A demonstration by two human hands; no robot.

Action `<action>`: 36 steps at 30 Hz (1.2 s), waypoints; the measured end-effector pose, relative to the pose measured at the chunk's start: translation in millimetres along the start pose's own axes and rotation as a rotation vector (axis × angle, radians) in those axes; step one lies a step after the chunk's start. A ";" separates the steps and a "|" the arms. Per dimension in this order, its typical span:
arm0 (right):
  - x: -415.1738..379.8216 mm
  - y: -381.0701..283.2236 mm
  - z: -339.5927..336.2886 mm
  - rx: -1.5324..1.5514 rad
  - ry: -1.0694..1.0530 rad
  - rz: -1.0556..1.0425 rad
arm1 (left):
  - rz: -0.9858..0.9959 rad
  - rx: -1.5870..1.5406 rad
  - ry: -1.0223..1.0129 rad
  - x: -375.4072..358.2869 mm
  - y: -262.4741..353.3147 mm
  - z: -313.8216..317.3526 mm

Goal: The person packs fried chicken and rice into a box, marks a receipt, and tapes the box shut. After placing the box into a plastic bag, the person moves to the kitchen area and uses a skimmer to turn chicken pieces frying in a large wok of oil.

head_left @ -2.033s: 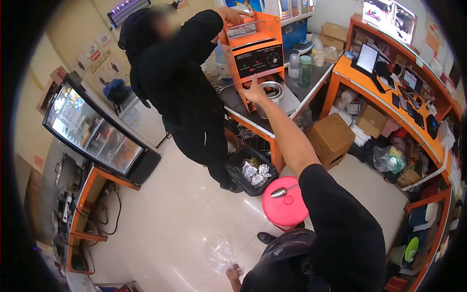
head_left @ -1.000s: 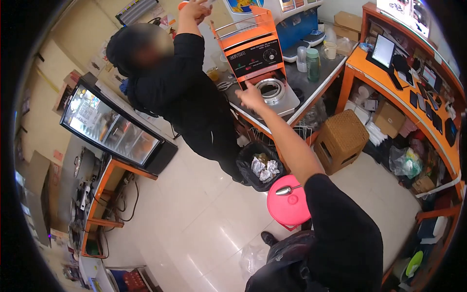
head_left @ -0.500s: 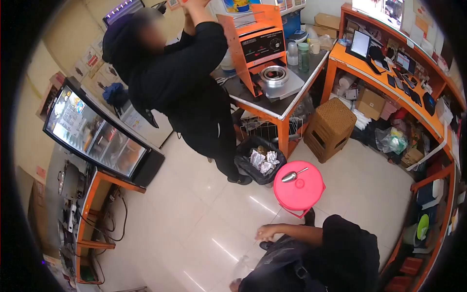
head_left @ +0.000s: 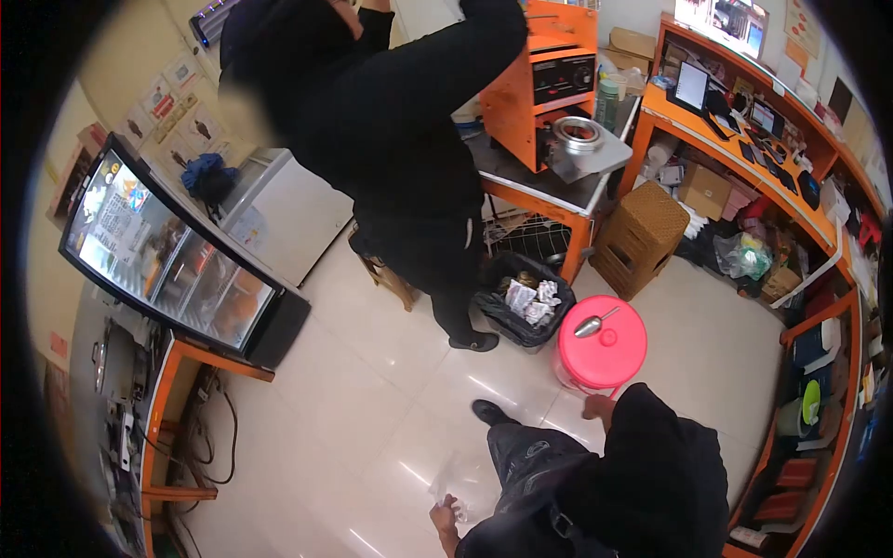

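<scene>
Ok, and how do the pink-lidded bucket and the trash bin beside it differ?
The pink-lidded bucket is covered, while the black-lined trash bin stands open. A metal scoop lies on top of the bucket; crumpled white wads lie inside the bin. The bucket is round, whereas the bin looks squarish. Both stand on the tiled floor.

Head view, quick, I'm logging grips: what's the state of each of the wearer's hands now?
Left hand: closed, holding a clear plastic bag.
Right hand: near the pink bucket; open or closed, cannot tell.
</scene>
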State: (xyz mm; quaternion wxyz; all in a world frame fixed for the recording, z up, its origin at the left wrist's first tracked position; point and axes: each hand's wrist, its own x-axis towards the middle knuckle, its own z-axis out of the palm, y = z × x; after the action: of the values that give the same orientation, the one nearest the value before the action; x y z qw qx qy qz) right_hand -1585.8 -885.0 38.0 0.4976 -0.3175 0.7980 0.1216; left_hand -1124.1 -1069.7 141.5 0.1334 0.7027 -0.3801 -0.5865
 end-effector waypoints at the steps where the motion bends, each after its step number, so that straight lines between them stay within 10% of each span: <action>1: 2.8 2.8 1.0 0.020 -0.017 0.063 | -0.014 0.026 -0.003 14.7 18.1 -4.0; 6: 67.1 -77.7 -34.6 0.067 -0.076 0.117 | 0.119 0.584 -0.135 146.0 29.9 -63.7; 10: 155.4 -269.5 -116.6 -0.037 -0.028 -0.179 | 0.523 1.546 -0.330 191.9 64.9 -109.4; 11: 169.8 -334.8 -144.1 -0.105 0.042 -0.338 | 0.603 1.405 -0.170 200.0 88.9 -121.8; 13: 158.0 -459.9 -201.4 -0.196 0.217 -0.574 | 0.031 0.676 0.114 235.7 95.6 -138.5; 14: 167.5 -513.7 -222.5 -0.096 0.206 -0.687 | 0.361 1.234 0.046 235.7 124.3 -156.7; 18: 116.2 -677.6 -307.9 0.277 0.174 -0.900 | -0.141 0.411 0.154 256.2 218.1 -158.4; 21: 119.9 -741.1 -333.6 0.342 0.195 -0.945 | 0.534 1.223 -0.277 359.1 196.9 -190.0; 22: 140.9 -751.5 -330.7 0.289 0.209 -0.916 | 0.774 1.437 -0.429 385.9 216.1 -194.3; 24: 202.7 -747.7 -316.4 -0.022 0.253 -0.771 | -0.162 0.624 -0.212 430.6 236.9 -214.8; 26: 247.7 -708.7 -290.6 -0.100 0.287 -0.547 | 0.390 1.352 -0.497 500.9 303.5 -235.2; 30: 208.7 -657.7 -265.9 0.290 0.170 0.258 | 0.872 1.435 -0.554 648.7 410.2 -293.4; 32: 196.9 -657.0 -242.4 0.214 0.165 0.236 | 1.187 1.399 -0.561 740.0 468.8 -323.8; 36: 155.0 -727.5 -227.0 0.408 0.325 0.264 | 0.745 1.337 -0.215 844.8 562.6 -349.9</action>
State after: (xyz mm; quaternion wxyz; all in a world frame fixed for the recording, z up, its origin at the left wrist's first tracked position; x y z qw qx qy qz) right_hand -1338.9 -1619.9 99.6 0.3966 -0.1196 0.9097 -0.0300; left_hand -993.2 -2123.6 -16.1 -0.1685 0.3986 -0.8758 -0.2135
